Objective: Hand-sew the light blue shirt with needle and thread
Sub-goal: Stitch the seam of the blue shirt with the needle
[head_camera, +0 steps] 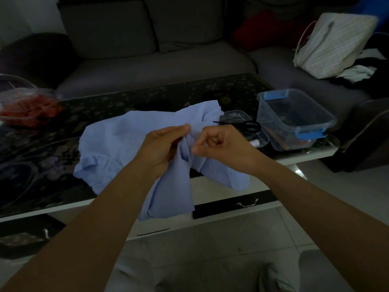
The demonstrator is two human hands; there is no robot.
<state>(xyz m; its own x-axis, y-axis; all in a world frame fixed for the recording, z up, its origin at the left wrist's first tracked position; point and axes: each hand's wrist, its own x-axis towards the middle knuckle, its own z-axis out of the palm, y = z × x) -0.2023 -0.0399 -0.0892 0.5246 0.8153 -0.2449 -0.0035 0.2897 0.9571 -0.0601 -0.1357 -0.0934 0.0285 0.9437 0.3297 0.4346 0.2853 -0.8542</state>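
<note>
The light blue shirt (117, 142) lies crumpled on the dark flowered table (42, 165), one part hanging over the front edge. My left hand (162, 148) grips a raised fold of the shirt between thumb and fingers. My right hand (223, 144) is right beside it, fingers curled with thumb and forefinger pinched together at the cloth. Needle and thread are too small and dim to make out in the pinch.
Black scissors (246, 124) lie on a flat clear lid behind my right hand. A clear box with blue clasps (294, 119) stands at the right. A clear container of red things (27, 106) sits far left. A grey sofa (157, 60) with a striped bag (334, 45) is behind.
</note>
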